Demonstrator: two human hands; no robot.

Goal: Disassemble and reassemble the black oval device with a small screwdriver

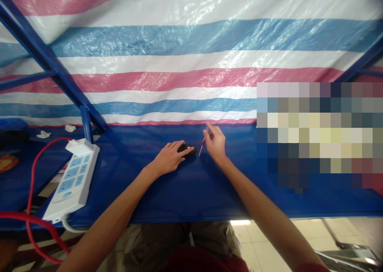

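Note:
Over the middle of the blue tabletop, my left hand is closed around a small black, rounded computer mouse, its fingers covering the far and left sides. A small pale spot shows on the mouse. Just to its right, my right hand grips a small screwdriver with a red and clear handle. The thin metal shaft points down and to the left, its tip near the mouse but apart from it. Most of the handle is hidden by my fingers.
A white power strip with a plug lies at the left, beside a red cable. Crumpled white scraps sit behind it. Blue frame bars and a striped plastic sheet stand at the back. A pixelated patch hides the right side.

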